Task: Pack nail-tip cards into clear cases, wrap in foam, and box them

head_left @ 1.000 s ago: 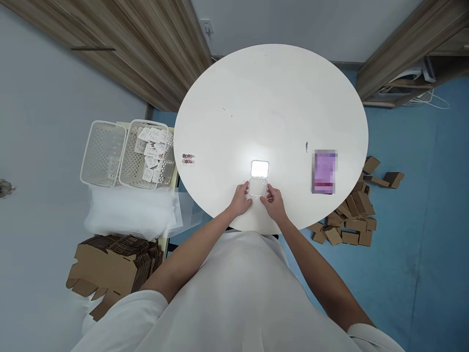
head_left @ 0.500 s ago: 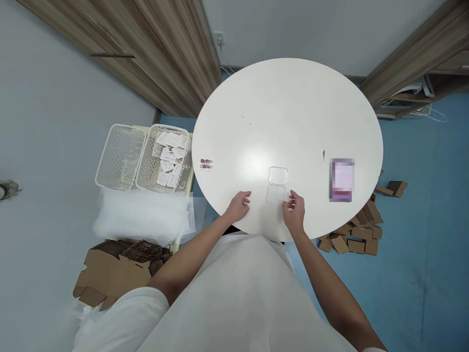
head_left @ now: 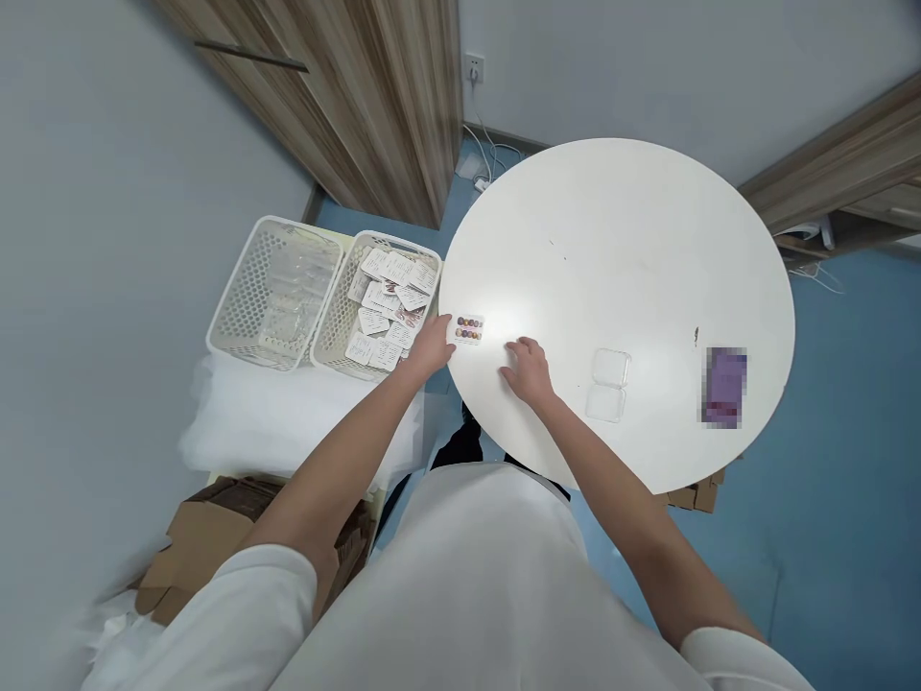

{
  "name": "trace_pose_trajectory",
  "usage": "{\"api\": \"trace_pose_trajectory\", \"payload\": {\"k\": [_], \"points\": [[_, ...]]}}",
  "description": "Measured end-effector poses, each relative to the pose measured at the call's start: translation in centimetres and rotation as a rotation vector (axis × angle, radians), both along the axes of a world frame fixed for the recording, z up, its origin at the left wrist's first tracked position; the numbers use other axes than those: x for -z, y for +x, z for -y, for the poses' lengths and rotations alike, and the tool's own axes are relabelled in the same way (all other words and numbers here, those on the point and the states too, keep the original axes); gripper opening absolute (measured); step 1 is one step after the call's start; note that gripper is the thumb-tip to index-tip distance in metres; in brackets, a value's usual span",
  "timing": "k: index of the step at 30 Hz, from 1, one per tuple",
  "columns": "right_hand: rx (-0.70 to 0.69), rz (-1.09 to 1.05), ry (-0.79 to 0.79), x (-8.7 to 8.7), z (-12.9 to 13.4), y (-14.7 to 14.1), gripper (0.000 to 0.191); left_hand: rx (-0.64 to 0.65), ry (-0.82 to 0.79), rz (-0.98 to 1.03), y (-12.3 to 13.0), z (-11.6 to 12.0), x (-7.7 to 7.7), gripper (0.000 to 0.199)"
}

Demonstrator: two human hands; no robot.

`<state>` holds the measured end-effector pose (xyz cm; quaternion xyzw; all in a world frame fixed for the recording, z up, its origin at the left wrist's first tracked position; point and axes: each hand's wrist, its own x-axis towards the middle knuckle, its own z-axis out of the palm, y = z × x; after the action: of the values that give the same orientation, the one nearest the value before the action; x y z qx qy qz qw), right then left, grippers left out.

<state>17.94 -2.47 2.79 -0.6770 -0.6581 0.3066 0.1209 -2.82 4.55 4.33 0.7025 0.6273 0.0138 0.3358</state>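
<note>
A small white card with two rows of colourful round pieces (head_left: 469, 330) lies at the left edge of the white round table (head_left: 619, 211). At that card's left edge is my left hand (head_left: 433, 345), thumb and forefinger apart; whether they touch the card is hard to tell. My right hand (head_left: 529, 372) hovers over the table right of the card, fingers spread and holding nothing. Farther right, a clear plastic case (head_left: 608, 386) lies unfolded, its two halves flat on the tabletop.
Left of the table stand a white basket of printed cards (head_left: 327, 331) and another basket of clear cases (head_left: 234, 297). White wrapping sheets (head_left: 288, 413) and folded cardboard (head_left: 201, 547) lie nearer. A blurred purple item (head_left: 724, 388) is on the table's right.
Both hands have moved left, from near the clear case to the card with round pieces. The view has shifted left too, and the case now lies away from my hands.
</note>
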Motion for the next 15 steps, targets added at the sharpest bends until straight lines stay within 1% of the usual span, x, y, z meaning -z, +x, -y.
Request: {"api": "trace_pose_trajectory", "payload": {"k": [3, 6, 10, 15], "points": [[0.008, 0.035, 0.007, 0.5, -2.5, -2.5, 0.054, 0.05, -0.043, -0.036, 0.5, -1.4, 0.2, 0.062], [0.034, 0.078, -0.029, 0.8, -4.2, -4.3, 0.058, 0.069, -0.043, -0.029, 0.9, -1.8, 0.6, 0.067], [0.102, 0.159, -0.055, 1.2, -5.1, -5.5, 0.061, 0.057, -0.038, 0.014, 0.6, -1.7, 1.3, 0.066], [0.148, 0.144, -0.091, 1.3, -5.3, -5.4, 0.057, 0.0, -0.021, 0.095, 0.3, -1.2, 1.7, 0.059]]}}
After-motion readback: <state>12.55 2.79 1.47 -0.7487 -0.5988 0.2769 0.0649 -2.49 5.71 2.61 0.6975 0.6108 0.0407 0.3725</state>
